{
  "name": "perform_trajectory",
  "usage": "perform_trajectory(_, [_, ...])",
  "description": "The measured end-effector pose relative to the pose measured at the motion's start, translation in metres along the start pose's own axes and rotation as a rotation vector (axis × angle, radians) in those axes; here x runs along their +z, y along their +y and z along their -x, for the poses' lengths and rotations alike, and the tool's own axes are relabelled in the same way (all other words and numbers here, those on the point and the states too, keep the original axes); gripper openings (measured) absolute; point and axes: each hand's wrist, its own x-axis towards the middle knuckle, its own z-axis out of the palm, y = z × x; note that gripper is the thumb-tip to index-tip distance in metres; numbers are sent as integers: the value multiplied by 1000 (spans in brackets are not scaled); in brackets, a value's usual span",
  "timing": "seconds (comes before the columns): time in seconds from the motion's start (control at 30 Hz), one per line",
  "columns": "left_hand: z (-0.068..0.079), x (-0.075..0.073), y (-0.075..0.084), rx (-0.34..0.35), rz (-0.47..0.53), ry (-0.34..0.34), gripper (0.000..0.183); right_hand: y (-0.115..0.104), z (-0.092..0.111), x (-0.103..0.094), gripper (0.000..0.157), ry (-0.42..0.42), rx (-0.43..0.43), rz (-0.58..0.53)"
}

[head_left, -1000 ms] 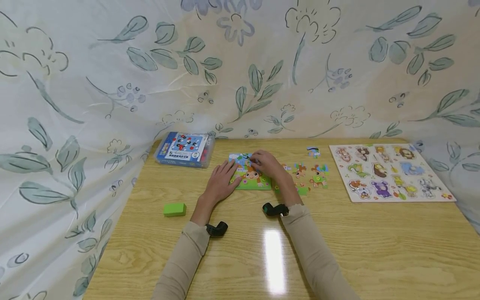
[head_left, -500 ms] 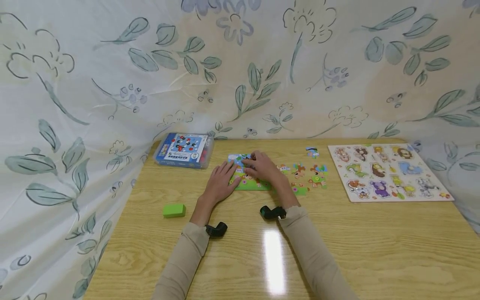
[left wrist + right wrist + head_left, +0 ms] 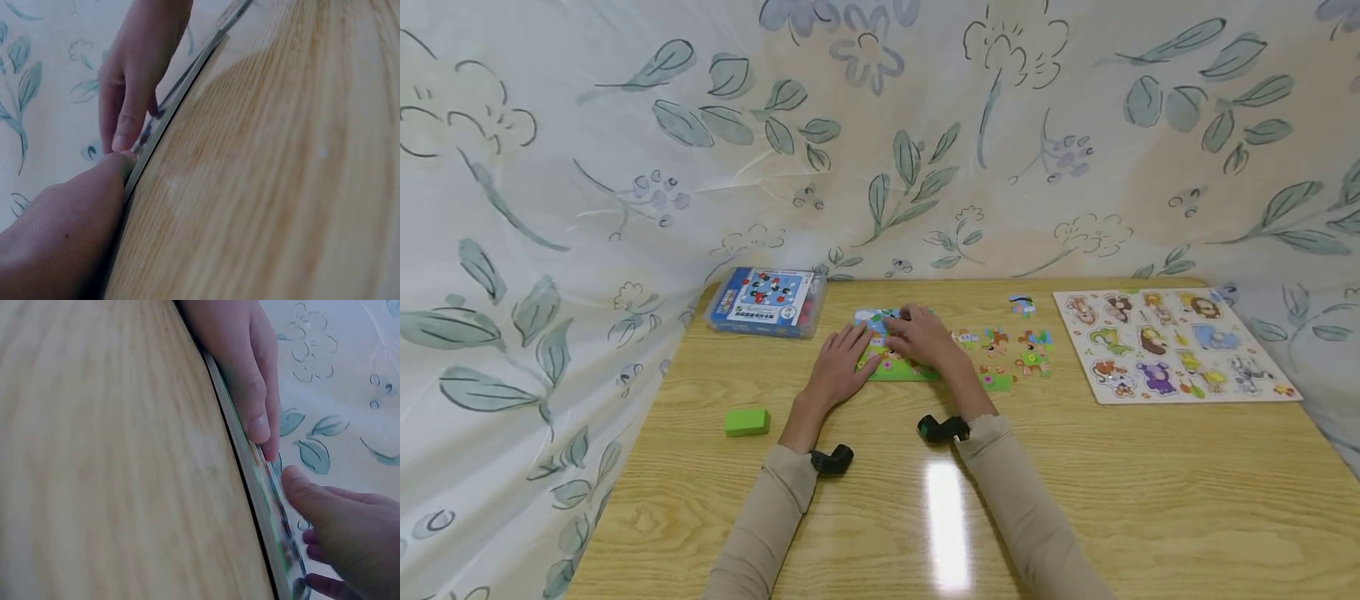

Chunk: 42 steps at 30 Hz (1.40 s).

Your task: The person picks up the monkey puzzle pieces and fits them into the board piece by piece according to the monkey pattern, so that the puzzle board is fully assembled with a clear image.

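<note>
A small jigsaw puzzle [image 3: 904, 374] with a monkey picture on green and blue lies flat on the table in the head view. My left hand [image 3: 842, 360] rests on its left side, fingers stretched out. Over its upper right part, my right hand [image 3: 927, 335] touches the surface with its fingertips and hides the pieces beneath. From the right wrist view, the thumb of my right hand [image 3: 356, 531] stands apart from its loosely bent fingers, and no piece shows between them. Several loose puzzle pieces [image 3: 1034, 360] lie right of the puzzle.
One more piece [image 3: 1022, 306] lies farther back. A white animal puzzle board [image 3: 1172, 346] is on the right, a blue box [image 3: 767, 302] at the back left, a green block [image 3: 747, 422] at the front left. Floral cloth [image 3: 880, 167] hangs behind the table [image 3: 850, 517].
My right hand has come slightly down and left over the puzzle, its bunched fingers spreading onto the surface. My left hand has stayed in place.
</note>
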Motion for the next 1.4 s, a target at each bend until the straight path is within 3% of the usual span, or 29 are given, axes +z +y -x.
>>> perform_trajectory(0.17, [0, 2, 0, 5, 9, 2, 62, 23, 6, -10, 54, 46, 107, -148])
perform_trajectory(0.37, [0, 4, 0, 7, 22, 23, 60, 74, 29, -29, 58, 120, 221, -280])
perform_trajectory(0.57, [-2, 7, 0, 5, 21, 13, 61, 123, 61, -42, 60, 213, 299, -253])
perform_trajectory(0.73, [-2, 7, 0, 4, 19, 11, 62, 151, 88, -46, 64, 174, 359, -257])
perform_trajectory(0.87, [0, 7, -1, 0, 10, 16, 62, 161, 99, -46, 64, 135, 362, -310])
perform_trajectory(1.07, [1, 6, -1, -2, 12, 13, 62, 163, 101, -46, 58, 161, 335, -339])
perform_trajectory(1.4, [1, 4, -1, 2, 24, 10, 62, 162, 97, -39, 45, 220, 337, -177])
